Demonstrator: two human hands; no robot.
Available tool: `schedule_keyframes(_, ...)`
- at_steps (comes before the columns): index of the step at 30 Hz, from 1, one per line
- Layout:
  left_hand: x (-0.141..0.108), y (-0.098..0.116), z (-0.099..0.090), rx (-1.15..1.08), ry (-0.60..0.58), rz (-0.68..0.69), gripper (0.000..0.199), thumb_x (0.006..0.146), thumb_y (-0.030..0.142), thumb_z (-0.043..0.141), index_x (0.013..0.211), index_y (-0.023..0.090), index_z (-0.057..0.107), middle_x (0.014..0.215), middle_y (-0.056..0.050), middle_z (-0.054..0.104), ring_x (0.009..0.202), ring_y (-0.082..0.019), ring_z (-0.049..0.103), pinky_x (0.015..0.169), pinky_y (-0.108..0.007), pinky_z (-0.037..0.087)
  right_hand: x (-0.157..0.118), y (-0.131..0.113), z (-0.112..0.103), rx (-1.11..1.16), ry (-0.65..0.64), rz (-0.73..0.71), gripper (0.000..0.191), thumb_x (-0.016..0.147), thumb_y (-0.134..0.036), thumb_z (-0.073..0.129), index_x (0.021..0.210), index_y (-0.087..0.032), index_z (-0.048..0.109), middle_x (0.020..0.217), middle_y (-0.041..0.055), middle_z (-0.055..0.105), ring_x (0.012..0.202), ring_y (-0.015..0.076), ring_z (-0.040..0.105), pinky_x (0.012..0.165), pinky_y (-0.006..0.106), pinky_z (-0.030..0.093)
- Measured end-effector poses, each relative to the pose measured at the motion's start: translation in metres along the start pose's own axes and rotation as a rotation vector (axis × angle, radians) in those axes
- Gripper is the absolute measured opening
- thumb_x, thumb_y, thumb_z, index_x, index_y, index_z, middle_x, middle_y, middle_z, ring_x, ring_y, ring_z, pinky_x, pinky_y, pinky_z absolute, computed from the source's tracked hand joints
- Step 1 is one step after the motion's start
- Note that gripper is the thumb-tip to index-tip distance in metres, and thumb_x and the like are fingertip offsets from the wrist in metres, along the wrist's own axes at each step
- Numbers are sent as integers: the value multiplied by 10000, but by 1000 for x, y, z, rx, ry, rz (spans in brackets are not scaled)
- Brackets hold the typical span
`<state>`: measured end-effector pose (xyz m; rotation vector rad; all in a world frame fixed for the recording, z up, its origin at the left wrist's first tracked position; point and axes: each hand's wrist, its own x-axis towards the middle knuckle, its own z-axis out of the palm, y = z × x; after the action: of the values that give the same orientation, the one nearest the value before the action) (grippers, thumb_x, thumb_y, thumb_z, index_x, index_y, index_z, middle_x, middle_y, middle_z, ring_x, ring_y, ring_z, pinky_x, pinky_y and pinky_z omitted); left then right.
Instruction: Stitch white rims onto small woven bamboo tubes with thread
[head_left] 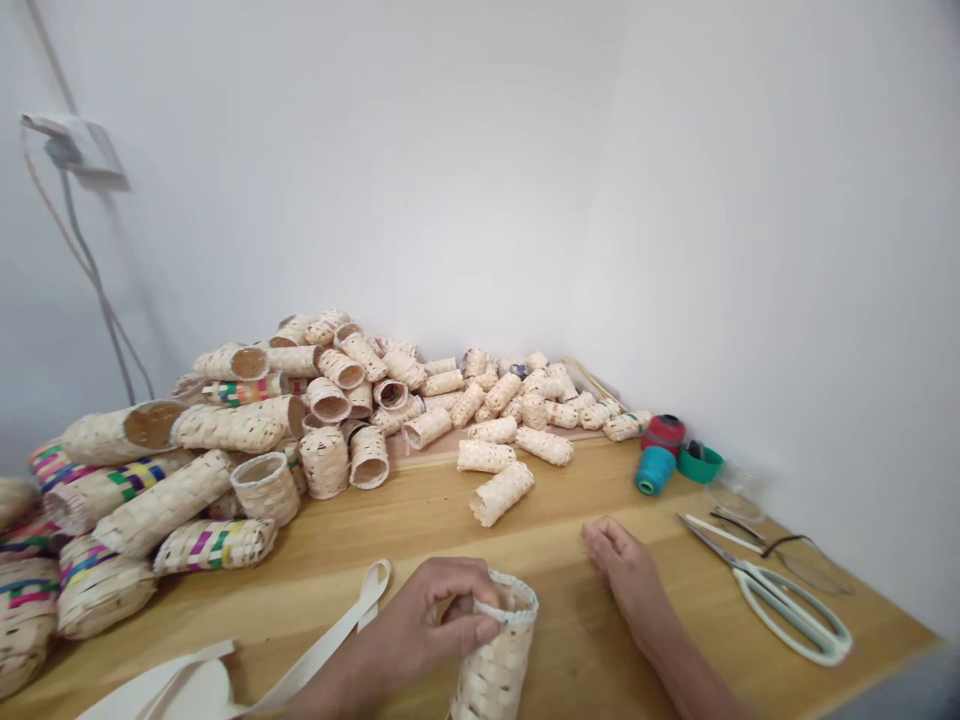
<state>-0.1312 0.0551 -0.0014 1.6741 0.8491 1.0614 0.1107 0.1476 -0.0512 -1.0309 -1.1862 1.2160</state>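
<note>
My left hand [450, 615] pinches the rim of a woven cylinder [495, 665], thumb outside and fingers at its open top. The cylinder stands nearly upright at the front edge of the view, its rim bound with whitish trim and its base cut off by the frame. To the right of it, my right hand [616, 560] is apart from the cylinder, with its fingers curled together over the table; whether they hold something small cannot be made out. A white fabric strip [330, 645] runs along the table beside my left forearm.
Woven cylinders [161, 500] are heaped at the left, smaller ones [502, 492] at the back centre. Scissors [787, 610], eyeglasses [806, 565], a blue thread spool [655, 470], a red spool [664, 432] and a green container [700, 465] lie on the right.
</note>
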Motion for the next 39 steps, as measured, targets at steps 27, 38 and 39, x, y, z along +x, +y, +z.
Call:
schedule_keyframes(27,-2,-26,-12,905,482,430,138,892,273,554,890,201,671,850,-63,710,778,-190,678,682,-237,551,16,-67,-30,-1337,-270,-320,206,883,-102,481,863,-183,669,907,94,708,875,254,643,730,342,455)
schedule_keyframes(38,2,-23,-6,907,413,404,176,920,271,504,857,199,652,778,-55,682,720,-180,665,623,-231,537,29,-35,-4,-1453,-506,-117,176,923,-278,596,1046,-155,626,1057,61,642,963,202,621,874,415,498)
schedule_keyframes(39,2,-23,-6,902,416,401,175,919,269,506,855,199,653,781,-56,683,724,-181,667,626,-232,538,29,-35,-4,-1418,-494,-106,181,922,-283,598,1046,-154,625,1060,60,640,969,204,619,877,418,496)
